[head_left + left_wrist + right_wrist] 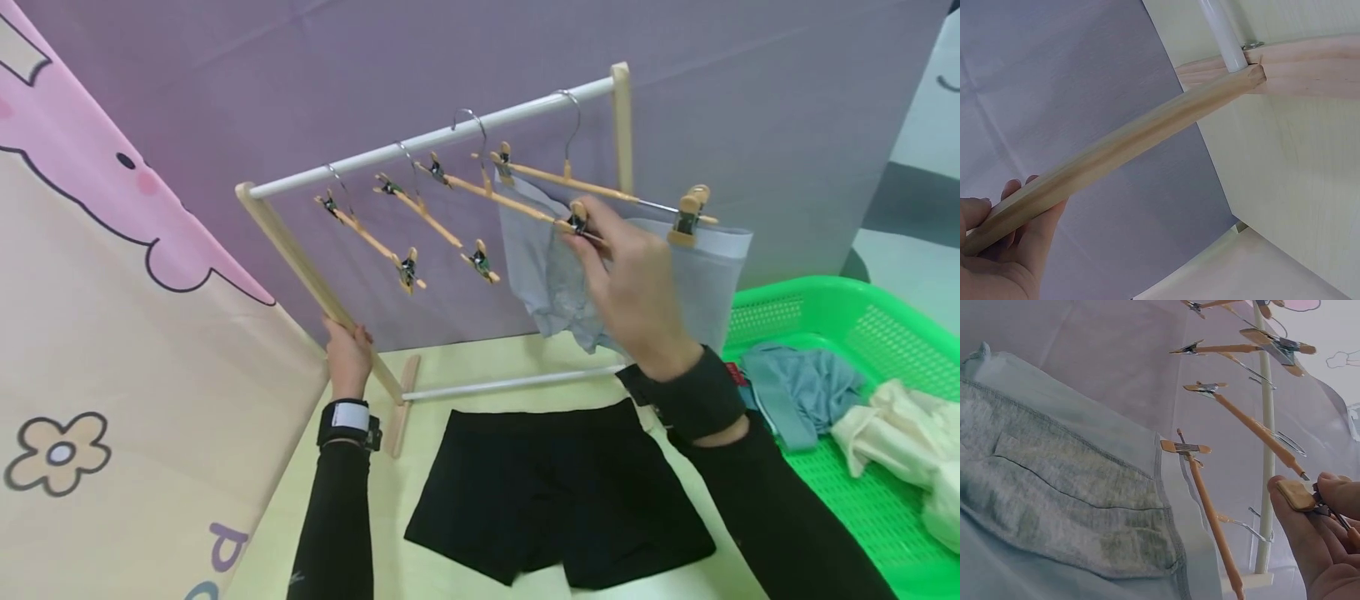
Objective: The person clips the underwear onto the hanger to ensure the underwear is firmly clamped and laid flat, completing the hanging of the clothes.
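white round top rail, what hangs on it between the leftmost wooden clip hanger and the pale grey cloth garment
Head view: two empty wooden clip hangers, the right hand pinching a clip on one.

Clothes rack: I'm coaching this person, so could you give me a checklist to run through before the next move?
1. Rack held: ok, the left hand grips its wooden post.
2. Grey underwear clipped at both ends: ok.
3. Next hanger bare: ok, no garment on it.
4. Right hand on that hanger's clip: ok, it pinches it.
5. That clip's mouth open: cannot tell.
6. Black shorts hung: not ok, they lie spread on the table.
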